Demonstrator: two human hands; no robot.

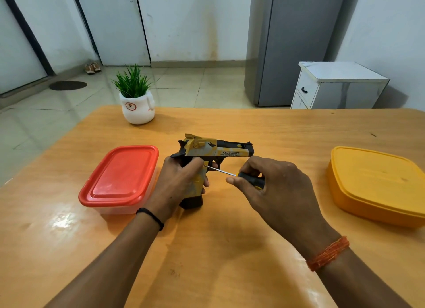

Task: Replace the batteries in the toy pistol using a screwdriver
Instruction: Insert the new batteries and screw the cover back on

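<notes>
A yellow, grey and black toy pistol (pixel 213 148) stands upright over the middle of the table, barrel pointing right. My left hand (pixel 177 181) grips its handle from the left, and the black base of the grip pokes out below my fingers. My right hand (pixel 271 188) holds a screwdriver (pixel 243 177) by its black and yellow handle. The thin metal shaft runs up and left, and its tip touches the right side of the pistol's grip just under the slide.
A clear box with a red lid (pixel 119 176) sits left of the pistol, a yellow lidded box (pixel 377 186) at the right. A potted plant in a white pot (pixel 136 100) stands at the orange table's (pixel 207 250) far edge.
</notes>
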